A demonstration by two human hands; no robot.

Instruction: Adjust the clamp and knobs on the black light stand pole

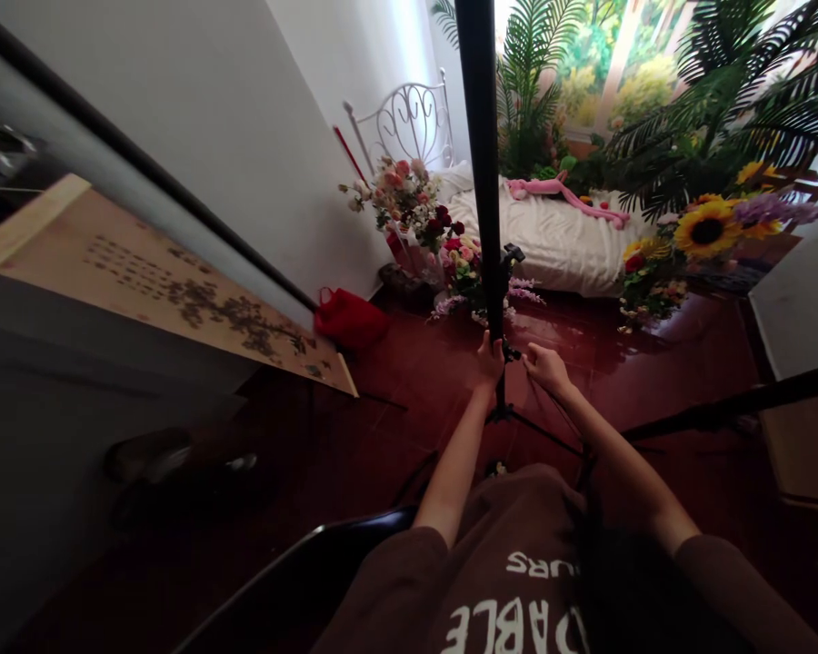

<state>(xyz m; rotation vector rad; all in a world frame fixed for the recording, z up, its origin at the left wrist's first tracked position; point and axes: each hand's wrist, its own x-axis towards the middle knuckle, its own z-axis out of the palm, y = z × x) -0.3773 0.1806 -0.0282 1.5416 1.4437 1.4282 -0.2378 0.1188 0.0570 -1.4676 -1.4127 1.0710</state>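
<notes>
A black upright stand (483, 163) runs from the top edge down to a base with spread legs on the floor. My left hand (490, 361) is wrapped round its lower pole. Just right of the pole, my right hand (545, 368) is closed beside a small black knob (511, 354); its fingers look pinched, and whatever they hold is too small to make out. Higher on the pole sits a black clamp (513, 254). A thin dark cord hangs below my right hand.
A red bag (350, 318) lies by the left wall near a hanging scroll (197, 291). Ahead are a white-draped bed (552, 236), flower bunches (409, 195) and sunflowers (705, 229). Another black pole (743, 400) slants in from the right.
</notes>
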